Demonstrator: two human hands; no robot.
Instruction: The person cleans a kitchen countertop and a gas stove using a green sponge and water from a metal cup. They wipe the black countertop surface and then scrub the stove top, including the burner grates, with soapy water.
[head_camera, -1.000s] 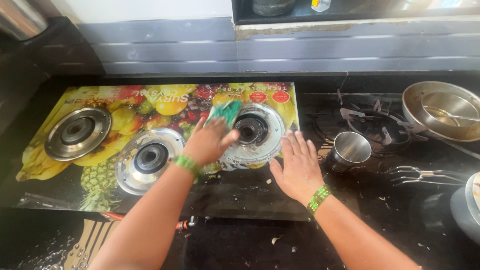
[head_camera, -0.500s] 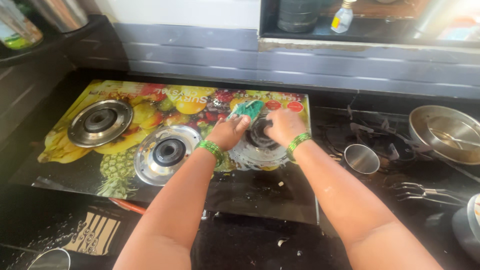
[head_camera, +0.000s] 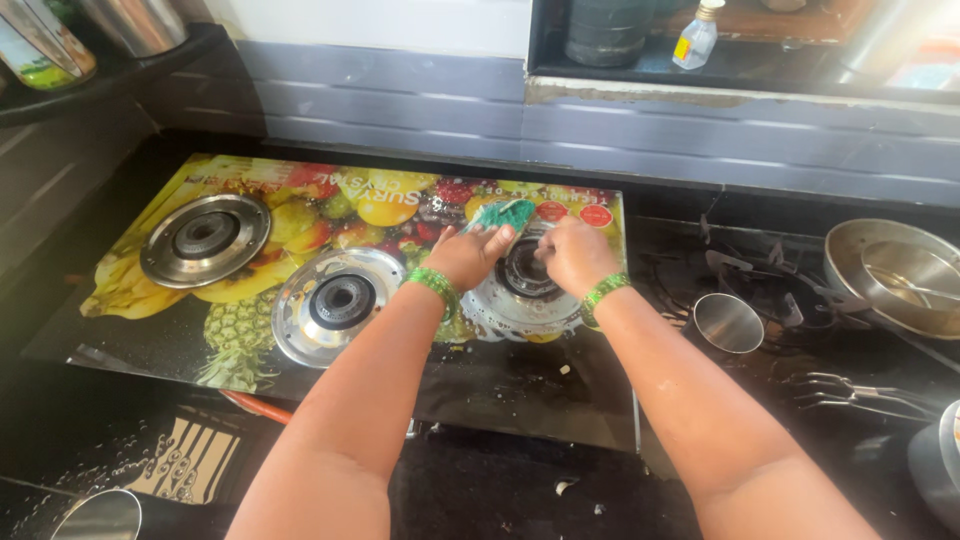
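Observation:
A glass-top gas stove printed with colourful fruit lies on a black counter. My left hand is shut on a green scrub pad and presses it against the far rim of the right burner ring. My right hand rests on the same burner, fingers curled over its centre; I cannot see anything in it. Both wrists carry green beaded bangles. The ring under my hands looks wet and soapy.
Two more burners, middle and left, lie to the left. On the right sit a steel cup, black pan supports, a steel pan and tongs. A bottle stands on the sill.
My right hand moved from the stove's front glass up onto the right burner beside my left hand. The view shifted closer and slightly left.

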